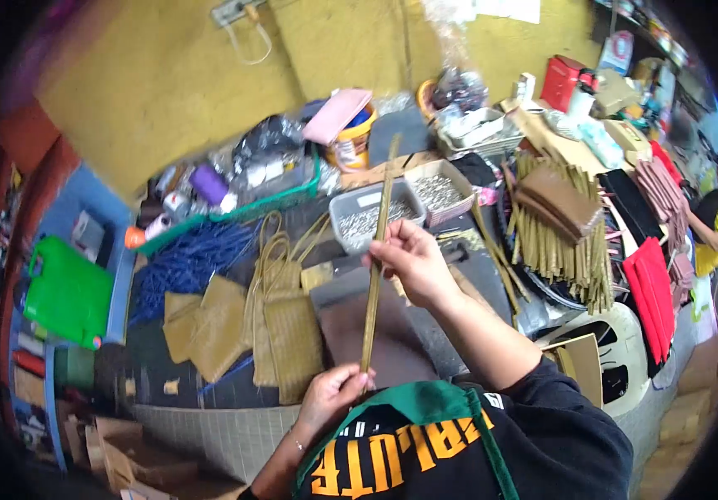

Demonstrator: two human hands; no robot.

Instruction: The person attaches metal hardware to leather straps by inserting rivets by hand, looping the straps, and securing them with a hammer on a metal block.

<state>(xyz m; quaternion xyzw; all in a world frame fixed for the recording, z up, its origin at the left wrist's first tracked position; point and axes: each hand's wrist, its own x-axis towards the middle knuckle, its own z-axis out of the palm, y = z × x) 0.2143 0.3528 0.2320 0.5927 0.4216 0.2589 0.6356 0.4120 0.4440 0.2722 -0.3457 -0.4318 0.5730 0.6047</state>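
Note:
A long, narrow olive-brown strap [373, 304] stretches upward in front of my body, slightly tilted. My left hand [332, 400] pinches its lower end close to my chest. Higher up, my right hand [413, 260] is closed around the strap's middle, and the free end rises past it. Beneath the strap lies a dark brown flat panel [375, 329] on the table. Beyond my right hand stand a grey bin [350, 198] and a paler box [464, 185], both holding small silvery metal pieces. Olive woven bag pieces with looped handles [290, 333] rest left of the panel.
Blue strips [196, 262] lie at the left, before a green tray [246, 212] with thread spools. On the right, a bundle of olive straps [555, 250] sits near a white plastic chair [617, 367]. Another person [713, 225] is at the far right.

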